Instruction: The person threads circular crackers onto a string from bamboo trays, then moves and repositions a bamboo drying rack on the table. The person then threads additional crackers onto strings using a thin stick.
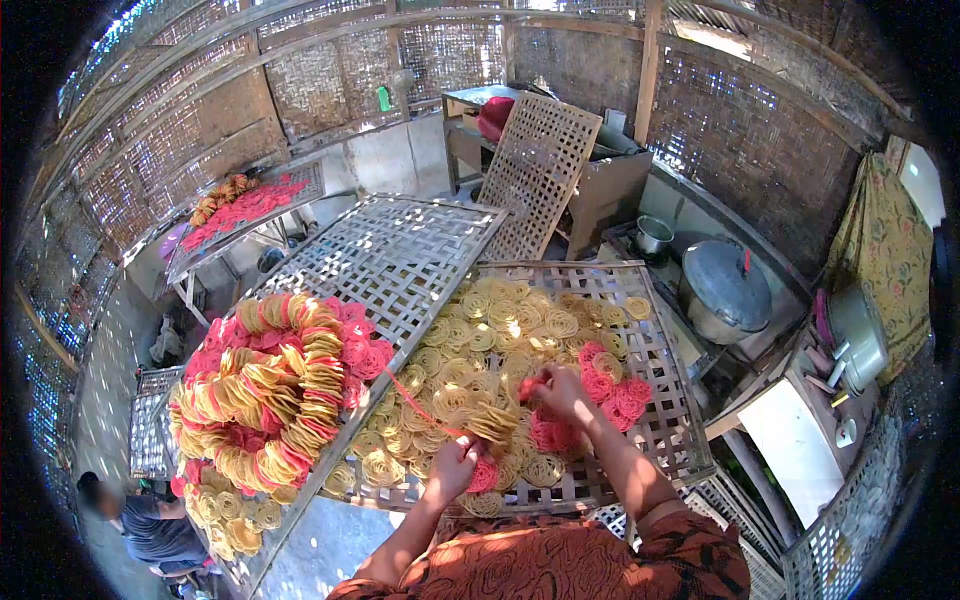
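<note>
My left hand [455, 466] is closed on a thin red string [415, 405], which runs up and left toward the neighbouring rack. Just above that hand a stack of yellow coiled crackers [492, 425] stands on edge, seemingly threaded on the string. My right hand [562, 393] pinches a small red coiled cracker [534, 384] over the woven bamboo rack [690, 445]. Loose yellow crackers [500, 320] cover much of this rack. Several pink crackers [622, 402] lie right of my right hand, and one pink cracker [483, 474] sits beside my left hand.
On the left rack [400, 235] lies a heap of strung yellow and pink crackers [260, 385]. A further rack [250, 215] holds pink crackers. Large lidded pot [725, 290] and small pot [655, 233] stand right. Another person [155, 525] is at lower left.
</note>
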The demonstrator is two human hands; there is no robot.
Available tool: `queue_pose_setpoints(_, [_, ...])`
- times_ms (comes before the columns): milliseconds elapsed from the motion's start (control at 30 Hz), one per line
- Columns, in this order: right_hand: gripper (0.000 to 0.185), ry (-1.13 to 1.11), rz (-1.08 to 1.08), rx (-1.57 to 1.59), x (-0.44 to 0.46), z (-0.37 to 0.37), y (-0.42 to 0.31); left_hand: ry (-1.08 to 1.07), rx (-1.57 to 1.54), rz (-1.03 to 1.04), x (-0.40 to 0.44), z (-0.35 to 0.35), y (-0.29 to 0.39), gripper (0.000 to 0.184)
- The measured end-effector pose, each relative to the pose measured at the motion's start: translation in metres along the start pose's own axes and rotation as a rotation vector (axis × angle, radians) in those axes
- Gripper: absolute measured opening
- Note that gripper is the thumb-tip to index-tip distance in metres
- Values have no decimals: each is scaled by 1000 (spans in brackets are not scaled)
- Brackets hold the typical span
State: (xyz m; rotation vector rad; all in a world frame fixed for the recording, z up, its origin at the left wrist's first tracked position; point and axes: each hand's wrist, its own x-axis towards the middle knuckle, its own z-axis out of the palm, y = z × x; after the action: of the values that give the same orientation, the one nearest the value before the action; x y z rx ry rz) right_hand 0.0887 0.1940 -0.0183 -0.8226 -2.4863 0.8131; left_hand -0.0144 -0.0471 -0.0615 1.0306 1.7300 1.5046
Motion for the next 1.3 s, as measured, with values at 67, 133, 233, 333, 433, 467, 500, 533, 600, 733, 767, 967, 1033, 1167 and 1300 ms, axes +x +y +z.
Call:
queue_pose_setpoints(67, [29, -33, 177, 304, 6, -12, 6, -31, 34, -49, -2, 3, 14, 23])
queue_pose_setpoints(133, [25, 35, 175, 502, 8, -28, 13, -55, 53, -74, -5, 5, 27, 23])
queue_pose_setpoints(233, [20, 135, 107, 662, 1, -37, 10, -73, 104, -80, -5, 7, 42, 23])
queue_pose_setpoints(333, [19, 179, 138, 605, -3, -44, 4, -70, 195, -89, -4, 8, 44, 23])
queue_pose_setpoints(433, [17, 230, 149, 563, -5, -44, 2, -64, 210, -83, -2, 11, 37, 23])
queue_pose_setpoints(467, [16, 244, 147, 541, -8, -44, -1, -70, 222, -102, -2, 11, 46, 23])
queue_pose_setpoints(500, [16, 258, 144, 519, -11, -47, -4, -76, 234, -122, -3, 12, 55, 23])
queue_pose_setpoints(533, [17, 149, 59, 474, -15, -55, -11, -70, 237, -126, -3, 13, 62, 23])
queue_pose_setpoints(600, [19, -72, -110, 379, -25, -72, -26, -56, 241, -137, -4, 15, 71, 23])
queue_pose_setpoints(733, [33, -340, -252, 283, -33, -76, -12, -87, 266, -99, -5, 14, 48, 24])
queue_pose_setpoints(767, [34, -226, -277, 53, -33, -74, -8, -86, 240, -135, -6, 14, 58, 24])
queue_pose_setpoints(967, [24, 23, -112, 12, -33, -34, 52, -107, 157, -81, -9, 15, 52, 27])
queue_pose_setpoints(1033, [20, 162, -3, 161, -36, -57, 17, -113, 158, -59, -12, 16, 57, 27])
queue_pose_setpoints(1167, [20, 352, 49, 433, -28, -53, 28, -106, 27, -53, -7, 20, 19, 27])
queue_pose_setpoints(1300, [18, 467, -14, 472, -29, -54, 19, -116, -78, -52, -6, 23, -6, 27])
